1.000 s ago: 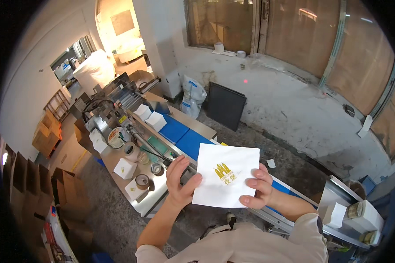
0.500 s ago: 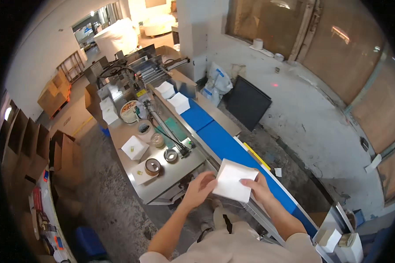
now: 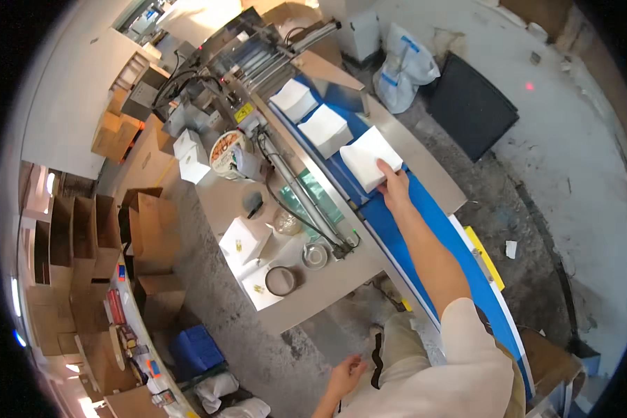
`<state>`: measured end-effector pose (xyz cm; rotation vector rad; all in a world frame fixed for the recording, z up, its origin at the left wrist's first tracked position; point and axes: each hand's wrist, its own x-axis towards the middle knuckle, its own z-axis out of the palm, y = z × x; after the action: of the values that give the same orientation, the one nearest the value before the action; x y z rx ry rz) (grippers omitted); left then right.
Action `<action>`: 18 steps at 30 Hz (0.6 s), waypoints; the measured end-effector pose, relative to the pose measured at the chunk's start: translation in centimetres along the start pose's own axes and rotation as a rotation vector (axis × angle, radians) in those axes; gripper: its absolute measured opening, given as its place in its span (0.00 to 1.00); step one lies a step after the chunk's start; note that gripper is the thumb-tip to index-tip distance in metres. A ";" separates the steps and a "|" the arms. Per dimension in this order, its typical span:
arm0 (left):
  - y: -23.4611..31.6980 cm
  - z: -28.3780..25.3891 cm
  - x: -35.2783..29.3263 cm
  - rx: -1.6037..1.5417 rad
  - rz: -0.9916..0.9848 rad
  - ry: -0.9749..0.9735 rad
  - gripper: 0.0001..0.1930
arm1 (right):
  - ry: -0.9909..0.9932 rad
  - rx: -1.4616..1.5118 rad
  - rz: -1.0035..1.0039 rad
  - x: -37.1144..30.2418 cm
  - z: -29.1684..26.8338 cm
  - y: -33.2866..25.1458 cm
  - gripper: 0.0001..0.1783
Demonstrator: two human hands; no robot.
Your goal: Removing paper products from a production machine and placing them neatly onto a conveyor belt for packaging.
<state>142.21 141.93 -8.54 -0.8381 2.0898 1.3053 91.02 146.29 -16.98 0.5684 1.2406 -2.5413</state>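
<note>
My right hand [image 3: 393, 184] reaches forward over the blue conveyor belt [image 3: 425, 237] and grips the near right corner of a white paper stack [image 3: 369, 157]. The stack is thick and squarish, its top slightly curved. Ahead on the belt lie two more white stacks, a middle one [image 3: 325, 131] and a far one [image 3: 294, 99]. Down by my body, my left hand [image 3: 347, 376] hangs apart from everything, fingers loosely bent and holding nothing.
Left of the belt, a metal table [image 3: 313, 299] carries a brown tape roll [image 3: 281, 280], a clear tape roll [image 3: 315, 256], white boxes [image 3: 245, 240] and a round tub [image 3: 228, 155]. Machinery [image 3: 251, 63] stands at the belt's far end. A black panel [image 3: 472, 104] leans against the right wall.
My right hand has carried the white stack from in front of me forward to the belt, behind the other two. My left hand has let go and dropped toward my body. The view has shifted.
</note>
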 end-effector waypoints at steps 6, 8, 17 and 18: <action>3.1 -1.0 1.5 -0.056 -0.023 0.062 0.23 | 0.095 -0.129 0.078 2.6 -0.3 5.0 0.45; 2.2 -0.8 1.8 -0.060 -0.006 0.072 0.23 | 0.053 -0.169 0.119 2.3 0.7 4.9 0.43; 0.3 0.7 -0.2 -0.029 0.200 -0.039 0.21 | -0.047 -0.200 0.149 -8.8 -6.6 -2.5 0.30; 0.8 0.8 -0.9 0.002 0.236 -0.068 0.21 | -0.087 -0.196 0.139 -12.3 -8.4 -3.9 0.27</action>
<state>142.29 143.08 -7.74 -0.5496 2.1859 1.4308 102.38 156.06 -13.39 0.4768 1.3500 -2.2742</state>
